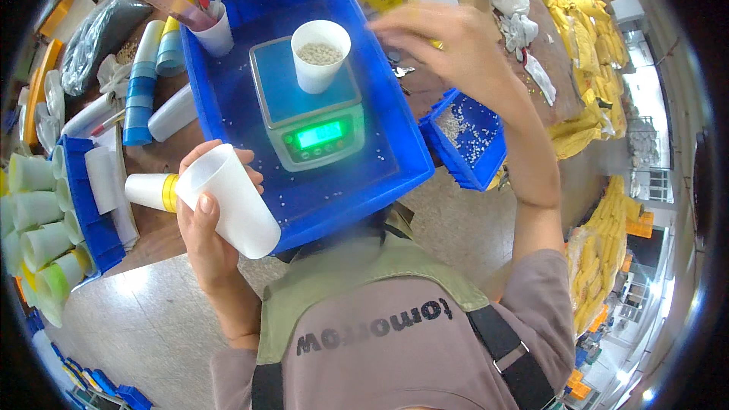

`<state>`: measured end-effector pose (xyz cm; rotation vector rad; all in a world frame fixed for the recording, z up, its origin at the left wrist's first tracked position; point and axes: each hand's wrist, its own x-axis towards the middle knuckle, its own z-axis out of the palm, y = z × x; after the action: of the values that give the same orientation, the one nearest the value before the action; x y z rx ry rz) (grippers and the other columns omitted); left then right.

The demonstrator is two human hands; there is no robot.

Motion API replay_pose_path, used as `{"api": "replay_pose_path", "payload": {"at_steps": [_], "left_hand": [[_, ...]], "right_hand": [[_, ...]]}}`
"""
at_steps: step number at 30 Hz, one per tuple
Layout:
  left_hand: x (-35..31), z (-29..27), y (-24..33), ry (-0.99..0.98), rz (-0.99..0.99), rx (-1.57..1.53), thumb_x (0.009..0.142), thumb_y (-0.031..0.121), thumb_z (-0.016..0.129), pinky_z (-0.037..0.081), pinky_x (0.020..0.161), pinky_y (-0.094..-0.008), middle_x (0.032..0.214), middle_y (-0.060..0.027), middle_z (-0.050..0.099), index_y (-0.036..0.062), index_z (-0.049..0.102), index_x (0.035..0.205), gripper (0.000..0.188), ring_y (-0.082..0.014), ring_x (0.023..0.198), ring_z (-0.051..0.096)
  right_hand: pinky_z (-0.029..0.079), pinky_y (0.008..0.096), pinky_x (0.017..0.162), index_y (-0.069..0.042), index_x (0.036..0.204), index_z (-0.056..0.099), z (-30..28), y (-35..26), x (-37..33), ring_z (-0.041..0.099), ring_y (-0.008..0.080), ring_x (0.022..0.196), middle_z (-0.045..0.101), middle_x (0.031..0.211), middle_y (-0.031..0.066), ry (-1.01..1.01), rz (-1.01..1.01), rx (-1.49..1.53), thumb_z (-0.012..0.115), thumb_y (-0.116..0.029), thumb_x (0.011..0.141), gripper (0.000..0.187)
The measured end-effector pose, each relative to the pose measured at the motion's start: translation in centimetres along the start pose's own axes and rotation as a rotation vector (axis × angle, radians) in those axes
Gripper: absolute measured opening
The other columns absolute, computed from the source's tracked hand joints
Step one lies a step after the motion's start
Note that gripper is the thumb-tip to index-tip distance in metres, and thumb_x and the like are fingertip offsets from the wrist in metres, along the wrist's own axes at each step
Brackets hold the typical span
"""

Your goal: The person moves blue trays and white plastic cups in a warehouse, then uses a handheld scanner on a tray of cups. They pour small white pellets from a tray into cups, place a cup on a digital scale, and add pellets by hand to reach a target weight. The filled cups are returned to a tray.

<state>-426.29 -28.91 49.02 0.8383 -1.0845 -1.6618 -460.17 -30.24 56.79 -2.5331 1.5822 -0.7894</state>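
My left hand (209, 216) grips a translucent white plastic cup (235, 209), tilted with its mouth up and left; no contents show in it. Beside that hand is another white cup (146, 190) with a yellow band; whether the hand also holds it I cannot tell. A white cup (319, 72) partly filled with pale pellets (319, 53) stands upright on a digital scale (304, 118) with a lit green display. My right hand (437, 34) is raised just right of this cup, apart from it, its fingers smeared by motion.
The scale sits in a large blue tray (410, 156) with scattered pellets. A small blue bin (482, 171) of pellets is at the right. A cup of tools (216, 36) occupies the tray's far left corner. Many cups fill a blue crate (99, 220) at left; yellow sacks (573, 26) lie right.
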Motion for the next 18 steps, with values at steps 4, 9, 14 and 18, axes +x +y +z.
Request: {"api": "replay_pose_path", "payload": {"at_steps": [4,9,14,18], "left_hand": [[-1.0,-0.3,0.2,0.034,0.0,-0.027,0.077,0.048,0.072,0.059,0.078,-0.0338,0.109,-0.0194,0.065,0.002,0.046,0.13,0.075,-0.0233,0.092,0.069],[-1.9,-1.0,0.4,0.08,-0.001,-0.041,0.077,0.048,0.073,0.059,0.078,-0.034,0.109,-0.0198,0.065,0.0018,0.046,0.13,0.076,-0.0223,0.091,0.069],[-1.4,-1.7,0.7,0.051,-0.004,-0.037,0.078,0.046,0.073,0.059,0.077,-0.0345,0.109,-0.0199,0.064,0.0018,0.046,0.13,0.073,-0.0229,0.091,0.069],[-0.6,-1.4,0.9,-0.048,-0.03,-0.042,0.08,0.042,0.073,0.058,0.077,-0.0342,0.11,-0.0207,0.064,0.0017,0.045,0.129,0.07,-0.0236,0.091,0.068]], "right_hand": [[0.054,0.0354,0.073,-0.001,0.092,0.072,4.4,-1.0,5.9,0.068,0.0308,0.08,0.07,0.087,0.0165,-0.076,-0.206,-0.031,0.065,-0.008,0.083,0.014],[0.054,0.0372,0.064,-0.003,0.075,0.071,7.0,-0.8,8.2,0.067,0.0328,0.067,0.066,0.074,0.019,-0.461,-0.095,-0.222,0.066,-0.007,0.071,0.008],[0.054,0.0345,0.067,-0.004,0.083,0.072,6.8,-0.2,7.2,0.066,0.0296,0.071,0.066,0.077,0.0159,-0.255,-0.128,-0.182,0.065,-0.009,0.072,0.014],[0.054,0.0337,0.069,-0.005,0.092,0.072,5.1,-1.4,5.3,0.067,0.027,0.074,0.067,0.08,0.0138,0.002,-0.137,-0.175,0.063,-0.008,0.08,0.016]]}}
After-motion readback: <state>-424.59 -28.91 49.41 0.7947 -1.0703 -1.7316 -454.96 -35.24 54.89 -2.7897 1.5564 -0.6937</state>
